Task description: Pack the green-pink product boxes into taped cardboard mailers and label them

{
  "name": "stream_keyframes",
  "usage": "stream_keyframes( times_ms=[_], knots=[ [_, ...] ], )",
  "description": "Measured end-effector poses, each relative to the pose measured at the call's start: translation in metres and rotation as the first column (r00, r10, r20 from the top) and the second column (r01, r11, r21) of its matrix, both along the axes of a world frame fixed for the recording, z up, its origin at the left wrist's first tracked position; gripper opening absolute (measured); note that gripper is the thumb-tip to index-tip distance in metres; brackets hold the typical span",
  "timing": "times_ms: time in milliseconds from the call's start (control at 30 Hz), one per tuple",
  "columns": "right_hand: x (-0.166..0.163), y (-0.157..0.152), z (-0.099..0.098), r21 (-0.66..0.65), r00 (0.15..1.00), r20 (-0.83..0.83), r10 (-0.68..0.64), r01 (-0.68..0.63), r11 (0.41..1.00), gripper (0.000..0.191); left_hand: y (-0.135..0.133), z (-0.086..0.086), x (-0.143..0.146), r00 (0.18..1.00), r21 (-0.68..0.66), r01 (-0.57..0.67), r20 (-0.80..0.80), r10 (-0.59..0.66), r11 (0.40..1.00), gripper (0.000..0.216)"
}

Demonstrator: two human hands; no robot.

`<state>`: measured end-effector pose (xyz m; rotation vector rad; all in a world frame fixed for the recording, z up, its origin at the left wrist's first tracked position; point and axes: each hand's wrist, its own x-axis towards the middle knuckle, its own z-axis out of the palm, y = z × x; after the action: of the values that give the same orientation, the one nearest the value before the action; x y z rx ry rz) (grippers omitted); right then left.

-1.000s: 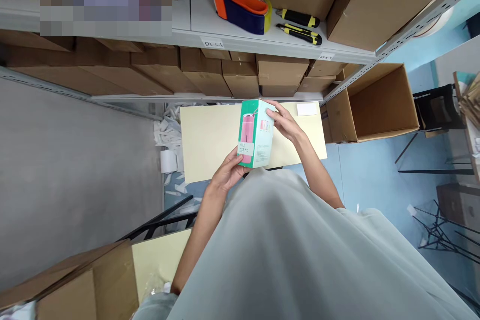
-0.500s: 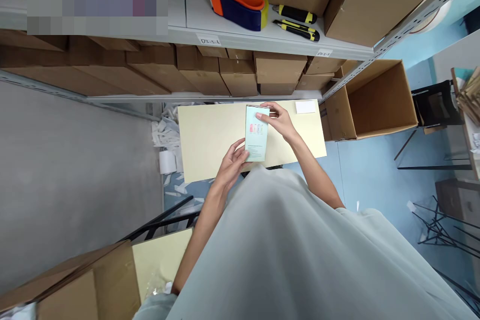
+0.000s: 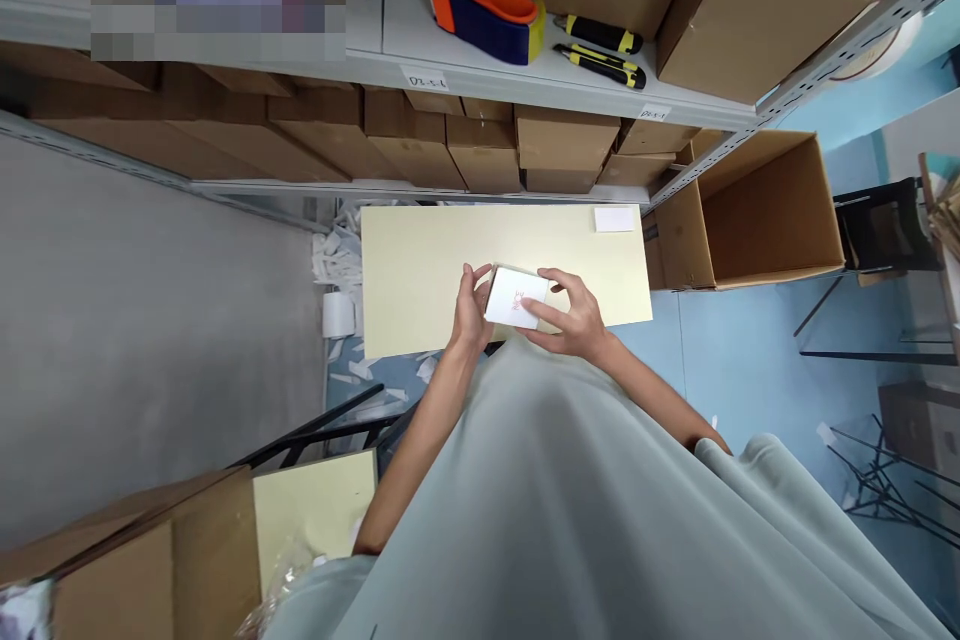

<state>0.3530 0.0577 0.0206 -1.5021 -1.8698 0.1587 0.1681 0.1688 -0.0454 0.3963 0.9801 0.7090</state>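
Note:
I hold a small product box [image 3: 514,299] between both hands, just above the near edge of a pale yellow table [image 3: 420,270]. Its white end face with a small pink mark is turned up toward me. My left hand [image 3: 471,310] grips the box's left side with fingers curled around it. My right hand [image 3: 574,317] wraps its right side, thumb and fingers pressed against it. My pale grey garment fills the lower part of the view.
A grey shelf carries an orange-and-blue tape dispenser [image 3: 486,12] and two yellow-black utility knives [image 3: 600,50] among closed cartons. An empty open carton [image 3: 757,210] lies at the right. A white label [image 3: 613,219] sits on the table's far corner. Paper scraps litter the floor.
The box was upright showing its green-and-pink side, then its pale back; now it is tipped with its white end up and lowered toward me. My right hand slid from its top to its side.

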Motion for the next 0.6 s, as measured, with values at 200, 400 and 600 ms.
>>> stream_keyframes(
  times_ms=[200,400,600],
  knots=[
    [0.018,-0.008,-0.009,-0.050,0.995,0.093,0.039,-0.035,0.998,0.040,-0.008,0.006,0.031,1.000,0.003,-0.018,-0.012,0.019,1.000,0.064],
    [0.059,0.040,0.008,-0.086,0.949,-0.221,-0.226,0.212,0.973,0.050,-0.020,0.019,0.047,0.994,0.004,-0.075,-0.085,0.075,0.997,0.055],
    [0.115,0.101,-0.004,-0.404,0.671,-0.580,-0.461,0.254,0.879,0.053,-0.036,0.048,0.044,0.976,0.268,0.103,-0.215,-0.045,0.958,0.043]
  ],
)
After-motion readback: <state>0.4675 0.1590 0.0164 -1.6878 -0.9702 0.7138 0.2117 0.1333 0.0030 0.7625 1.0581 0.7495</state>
